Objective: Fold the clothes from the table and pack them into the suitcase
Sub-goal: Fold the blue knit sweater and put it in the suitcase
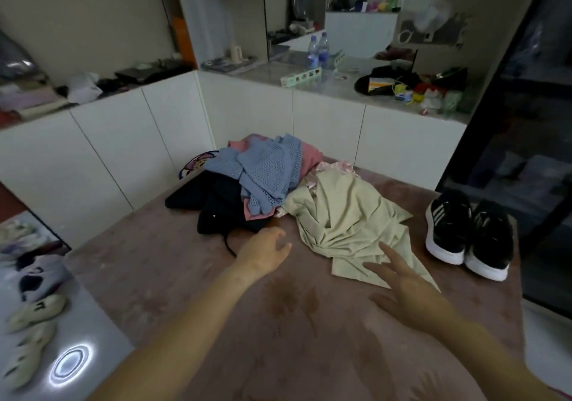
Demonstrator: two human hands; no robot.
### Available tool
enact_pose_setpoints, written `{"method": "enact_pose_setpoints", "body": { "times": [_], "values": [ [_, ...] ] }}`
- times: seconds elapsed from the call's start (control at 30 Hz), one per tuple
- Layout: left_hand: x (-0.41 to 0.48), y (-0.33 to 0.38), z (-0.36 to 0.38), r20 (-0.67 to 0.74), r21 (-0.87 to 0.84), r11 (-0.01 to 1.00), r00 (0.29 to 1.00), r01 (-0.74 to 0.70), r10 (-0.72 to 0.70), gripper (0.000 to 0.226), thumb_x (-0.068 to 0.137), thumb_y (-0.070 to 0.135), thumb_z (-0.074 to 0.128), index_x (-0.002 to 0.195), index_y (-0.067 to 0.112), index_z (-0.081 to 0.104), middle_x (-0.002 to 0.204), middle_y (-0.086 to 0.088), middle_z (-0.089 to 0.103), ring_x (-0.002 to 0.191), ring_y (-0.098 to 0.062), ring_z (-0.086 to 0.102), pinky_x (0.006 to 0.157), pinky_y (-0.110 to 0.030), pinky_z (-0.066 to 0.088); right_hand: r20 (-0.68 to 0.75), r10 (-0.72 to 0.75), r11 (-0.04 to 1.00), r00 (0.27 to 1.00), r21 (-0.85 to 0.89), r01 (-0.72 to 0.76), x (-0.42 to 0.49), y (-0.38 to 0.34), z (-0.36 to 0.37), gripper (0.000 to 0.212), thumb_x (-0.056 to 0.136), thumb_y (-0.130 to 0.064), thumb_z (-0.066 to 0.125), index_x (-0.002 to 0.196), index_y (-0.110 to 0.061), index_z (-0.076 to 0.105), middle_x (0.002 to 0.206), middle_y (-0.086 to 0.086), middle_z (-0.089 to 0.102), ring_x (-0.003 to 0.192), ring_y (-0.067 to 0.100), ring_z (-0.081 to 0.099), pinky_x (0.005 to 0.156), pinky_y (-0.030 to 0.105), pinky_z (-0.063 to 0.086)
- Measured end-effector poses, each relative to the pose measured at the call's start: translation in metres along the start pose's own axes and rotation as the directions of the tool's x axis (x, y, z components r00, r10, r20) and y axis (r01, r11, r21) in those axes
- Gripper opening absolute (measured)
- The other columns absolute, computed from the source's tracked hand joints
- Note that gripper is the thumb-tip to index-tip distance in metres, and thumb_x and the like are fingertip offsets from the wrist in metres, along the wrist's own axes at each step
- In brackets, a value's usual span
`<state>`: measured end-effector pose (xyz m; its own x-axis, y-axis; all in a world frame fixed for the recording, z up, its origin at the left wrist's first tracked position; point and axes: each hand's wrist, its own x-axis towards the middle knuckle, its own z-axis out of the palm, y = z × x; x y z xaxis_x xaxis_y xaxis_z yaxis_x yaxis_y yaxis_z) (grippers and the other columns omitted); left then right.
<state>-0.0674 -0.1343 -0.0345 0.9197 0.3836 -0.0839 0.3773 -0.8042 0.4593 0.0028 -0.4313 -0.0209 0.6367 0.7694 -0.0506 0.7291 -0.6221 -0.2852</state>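
Observation:
A heap of clothes lies at the far side of the pink table [185, 276]. A crumpled beige garment [346, 224] sprawls toward me on the right. Behind it sit a blue mesh knit [266, 171], a pink garment [309, 156] and a black garment [223, 205] with a thin strap. My left hand [266, 249] hovers open just in front of the black garment, holding nothing. My right hand [402, 283] is open with fingers spread, fingertips over the near corner of the beige garment. No suitcase is in view.
A pair of black sneakers with white soles [467, 233] stands on the table's right side. White cabinets [123, 153] wall in the far edge. Pale sandals [31, 314] lie on the floor at left. Water bottles [318, 49] stand on the cluttered counter behind.

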Motion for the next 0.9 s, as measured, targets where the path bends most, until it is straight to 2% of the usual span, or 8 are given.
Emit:
{"method": "enact_pose_setpoints", "body": {
  "times": [0.23, 0.4, 0.5, 0.6, 0.7, 0.73, 0.8, 0.9],
  "values": [
    [0.061, -0.041, -0.008, -0.024, 0.044, 0.999, 0.999, -0.021, 0.022, 0.043, 0.09, 0.036, 0.057, 0.127, 0.014, 0.056, 0.127, -0.003, 0.056, 0.115, -0.02, 0.055, 0.096, -0.034, 0.045, 0.048, -0.014, 0.999, 0.999, 0.046, 0.012, 0.051, -0.013, 0.016, 0.059, 0.091, -0.047, 0.054, 0.144, -0.038, 0.029, 0.157, -0.009, -0.015, 0.138, 0.004, 0.028, 0.1, 0.02, 0.04],
    [0.121, -0.058, -0.014, 0.036, 0.234, 0.953, 0.981, -0.194, 0.191, 0.021, 0.092, 0.022, 0.055, 0.108, 0.008, 0.057, 0.113, -0.011, 0.056, 0.106, -0.029, 0.054, 0.084, -0.037, 0.046, 0.071, 0.118, 0.99, 0.99, 0.069, -0.123, 0.068, -0.015, 0.023, 0.063, 0.092, -0.05, 0.05, 0.147, -0.04, 0.021, 0.157, -0.009, -0.015, 0.135, 0.002, 0.032, 0.093, 0.013, 0.04],
    [0.152, -0.068, -0.008, 0.142, 0.365, 0.862, 0.936, -0.352, 0.322, 0.017, 0.09, 0.013, 0.05, 0.106, 0.011, 0.056, 0.114, -0.008, 0.055, 0.109, -0.028, 0.052, 0.084, -0.038, 0.046, 0.065, 0.236, 0.967, 0.97, 0.086, -0.241, 0.075, -0.016, 0.025, 0.065, 0.093, -0.05, 0.049, 0.148, -0.038, 0.017, 0.158, -0.008, -0.011, 0.134, 0.002, 0.034, 0.092, 0.006, 0.032],
    [0.17, -0.078, -0.003, 0.237, 0.579, 0.655, 0.869, -0.485, 0.434, 0.027, 0.088, 0.012, 0.053, 0.114, 0.014, 0.057, 0.118, -0.004, 0.056, 0.115, -0.025, 0.05, 0.091, -0.036, 0.038, 0.036, 0.309, 0.945, 0.95, 0.102, -0.311, 0.083, -0.018, 0.026, 0.063, 0.093, -0.05, 0.049, 0.147, -0.039, 0.019, 0.159, -0.009, -0.004, 0.127, 0.004, 0.044, 0.09, 0.011, 0.038],
    [0.183, -0.079, -0.008, 0.201, 0.677, 0.538, 0.829, -0.503, 0.522, 0.018, 0.072, 0.021, 0.073, 0.088, 0.018, 0.069, 0.091, -0.002, 0.066, 0.092, -0.024, 0.061, 0.082, -0.037, 0.044, 0.024, 0.362, 0.925, 0.932, 0.114, -0.362, 0.086, -0.024, 0.029, 0.062, 0.093, -0.05, 0.049, 0.146, -0.042, 0.019, 0.158, -0.013, 0.0, 0.122, 0.005, 0.049, 0.091, 0.017, 0.043],
    [0.189, -0.079, -0.009, 0.177, 0.671, 0.545, 0.823, -0.502, 0.54, 0.015, 0.068, 0.025, 0.076, 0.079, 0.019, 0.068, 0.083, -0.001, 0.066, 0.084, -0.023, 0.062, 0.078, -0.035, 0.044, 0.02, 0.38, 0.917, 0.925, 0.122, -0.38, 0.087, -0.027, 0.031, 0.062, 0.093, -0.05, 0.049, 0.146, -0.043, 0.019, 0.158, -0.014, 0.001, 0.121, 0.005, 0.05, 0.091, 0.018, 0.044],
    [0.195, -0.072, -0.014, 0.138, 0.588, 0.626, 0.826, -0.513, 0.547, 0.012, 0.079, 0.031, 0.068, 0.083, 0.02, 0.066, 0.086, 0.0, 0.067, 0.086, -0.023, 0.063, 0.079, -0.034, 0.042, 0.026, 0.414, 0.9, 0.91, 0.143, -0.413, 0.086, -0.033, 0.034, 0.061, 0.092, -0.049, 0.051, 0.145, -0.043, 0.021, 0.158, -0.013, 0.005, 0.115, 0.005, 0.054, 0.087, 0.017, 0.043],
    [0.189, -0.044, -0.025, 0.033, 0.217, 0.808, 0.831, -0.548, 0.555, 0.019, 0.093, 0.03, 0.053, 0.099, 0.016, 0.064, 0.096, -0.005, 0.067, 0.092, -0.027, 0.062, 0.075, -0.035, 0.041, 0.046, 0.408, 0.901, 0.912, 0.14, -0.41, 0.087, -0.043, 0.032, 0.062, 0.092, -0.048, 0.053, 0.146, -0.041, 0.023, 0.157, -0.012, 0.01, 0.113, 0.007, 0.055, 0.084, 0.017, 0.043]
  ]
}}
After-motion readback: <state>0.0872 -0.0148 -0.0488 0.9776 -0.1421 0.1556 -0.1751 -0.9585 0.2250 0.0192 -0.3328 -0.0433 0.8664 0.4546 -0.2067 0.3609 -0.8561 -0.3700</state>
